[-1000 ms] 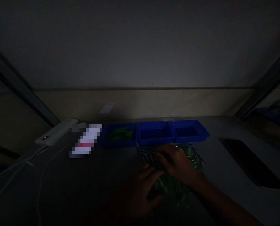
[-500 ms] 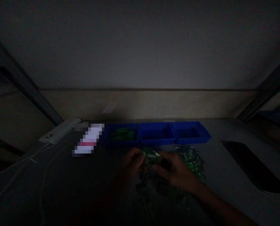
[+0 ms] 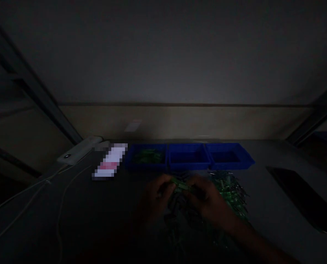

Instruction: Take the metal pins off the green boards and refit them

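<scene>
The scene is very dark. My left hand (image 3: 155, 196) and my right hand (image 3: 207, 201) meet over the table, both pinching a small green part (image 3: 180, 184) between their fingertips. A heap of green parts with metal pins (image 3: 229, 192) lies just right of my right hand, and more green parts are scattered under my wrists. Beyond my hands stand three blue bins in a row: the left bin (image 3: 147, 158) holds green parts, the middle bin (image 3: 187, 158) and the right bin (image 3: 230, 157) look dark inside.
A white power strip (image 3: 79, 154) with a small lit dot lies at the back left, with white cables (image 3: 42, 183) trailing toward me. A blurred white and pink label (image 3: 110, 165) lies beside the bins. A dark flat panel (image 3: 303, 196) sits at the right. A wall stands behind the table.
My left hand has come up from below to meet my right hand. Both now pinch one green part lifted off the heap. The view has shifted slightly left.
</scene>
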`<state>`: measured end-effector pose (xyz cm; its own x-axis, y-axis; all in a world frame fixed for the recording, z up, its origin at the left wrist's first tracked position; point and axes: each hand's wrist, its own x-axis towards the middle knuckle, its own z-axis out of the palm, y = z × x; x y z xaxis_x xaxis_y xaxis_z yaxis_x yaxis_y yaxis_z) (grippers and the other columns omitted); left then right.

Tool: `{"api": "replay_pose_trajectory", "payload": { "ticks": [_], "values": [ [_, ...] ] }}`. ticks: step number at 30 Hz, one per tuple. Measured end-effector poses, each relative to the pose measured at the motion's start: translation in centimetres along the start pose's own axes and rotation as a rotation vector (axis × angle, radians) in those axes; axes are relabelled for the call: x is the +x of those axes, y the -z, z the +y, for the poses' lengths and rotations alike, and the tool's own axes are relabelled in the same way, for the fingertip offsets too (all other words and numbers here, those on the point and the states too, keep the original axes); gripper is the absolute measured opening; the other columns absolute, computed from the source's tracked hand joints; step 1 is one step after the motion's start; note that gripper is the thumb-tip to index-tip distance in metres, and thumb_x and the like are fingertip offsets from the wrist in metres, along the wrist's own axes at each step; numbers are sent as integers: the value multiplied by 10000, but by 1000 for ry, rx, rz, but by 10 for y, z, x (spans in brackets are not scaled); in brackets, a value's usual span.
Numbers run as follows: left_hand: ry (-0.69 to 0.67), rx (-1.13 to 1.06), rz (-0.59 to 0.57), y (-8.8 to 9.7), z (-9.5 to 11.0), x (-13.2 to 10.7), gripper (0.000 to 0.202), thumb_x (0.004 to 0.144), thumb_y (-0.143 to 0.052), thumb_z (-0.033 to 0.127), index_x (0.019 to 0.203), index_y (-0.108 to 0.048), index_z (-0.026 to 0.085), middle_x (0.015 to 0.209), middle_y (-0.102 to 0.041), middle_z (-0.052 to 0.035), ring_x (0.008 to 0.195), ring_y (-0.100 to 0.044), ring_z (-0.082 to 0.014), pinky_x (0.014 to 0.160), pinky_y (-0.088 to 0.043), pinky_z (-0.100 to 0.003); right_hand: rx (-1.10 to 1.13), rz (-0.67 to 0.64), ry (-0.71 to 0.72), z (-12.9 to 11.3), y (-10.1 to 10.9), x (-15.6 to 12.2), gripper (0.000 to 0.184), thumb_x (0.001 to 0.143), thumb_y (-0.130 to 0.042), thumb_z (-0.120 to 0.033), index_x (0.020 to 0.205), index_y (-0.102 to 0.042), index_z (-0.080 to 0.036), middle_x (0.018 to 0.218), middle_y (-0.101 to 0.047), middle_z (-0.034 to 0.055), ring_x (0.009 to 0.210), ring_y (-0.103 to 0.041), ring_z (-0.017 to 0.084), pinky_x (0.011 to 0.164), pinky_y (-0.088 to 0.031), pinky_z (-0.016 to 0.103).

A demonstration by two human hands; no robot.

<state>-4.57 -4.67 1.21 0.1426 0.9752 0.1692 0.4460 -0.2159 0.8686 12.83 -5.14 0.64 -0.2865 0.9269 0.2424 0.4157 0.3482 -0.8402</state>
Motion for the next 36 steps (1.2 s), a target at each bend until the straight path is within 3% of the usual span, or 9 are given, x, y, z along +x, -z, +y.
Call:
{"api": "replay_pose_trajectory", "payload": {
  "ticks": [7,11,15,18,21,24,27,32,36],
  "values": [
    [-185,106,105,-2,-4,-1,101,736,-498,220,765,-589,184,727,-623,-12,638,-565,-127,587,-445,-235,-167,187,361,1,1,-5,176,769,-467,-65,872,-530,-194,778,-577,27,728,-547,148,635,-432,249],
    [-270,102,171,-2,-6,-2,28,726,-513,163,711,-525,183,679,-581,18,586,-549,-101,560,-444,-213,-164,224,425,-1,4,-7,217,755,-454,-32,875,-509,-204,797,-566,24,738,-547,142,639,-438,243],
    [-496,115,203,0,-4,-5,108,756,-499,76,749,-501,184,683,-543,21,610,-542,-88,571,-445,-190,-128,216,457,-2,5,-7,206,765,-440,-24,837,-487,-212,762,-557,13,696,-549,130,616,-435,239],
    [-699,114,179,2,-4,-7,184,796,-450,40,872,-507,199,730,-534,17,661,-537,-91,589,-441,-189,-114,232,480,-3,5,-7,200,762,-440,-20,800,-472,-214,755,-556,12,698,-557,131,611,-436,242],
    [-801,153,109,3,-4,-9,222,835,-414,65,934,-545,215,783,-514,1,672,-520,-93,571,-432,-194,-107,277,495,-5,5,-9,221,734,-448,1,787,-468,-214,775,-557,12,726,-568,129,621,-438,238],
    [-839,216,78,5,-3,-11,224,854,-415,106,952,-575,229,804,-501,-6,681,-524,-98,559,-434,-195,-128,329,485,-6,6,-9,235,699,-466,11,778,-481,-210,804,-557,11,742,-568,124,624,-435,230],
    [-792,247,54,7,-2,-12,240,847,-410,88,965,-575,216,796,-509,-7,680,-533,-97,570,-442,-196,-142,353,469,-6,7,-8,212,699,-486,-8,766,-504,-208,803,-562,9,743,-567,128,619,-433,233],
    [-711,254,41,9,0,-11,244,813,-432,60,968,-572,185,770,-530,-6,676,-532,-96,600,-442,-194,-189,314,431,-5,9,-6,179,744,-490,-50,812,-539,-209,781,-576,14,740,-568,138,635,-443,252],
    [-710,284,-56,13,0,-11,336,828,-414,71,1093,-558,219,808,-526,-14,717,-529,-106,636,-438,-204,-247,275,408,-5,10,-5,160,778,-496,-90,854,-573,-208,803,-599,34,751,-574,154,652,-456,280]
  ]
}}
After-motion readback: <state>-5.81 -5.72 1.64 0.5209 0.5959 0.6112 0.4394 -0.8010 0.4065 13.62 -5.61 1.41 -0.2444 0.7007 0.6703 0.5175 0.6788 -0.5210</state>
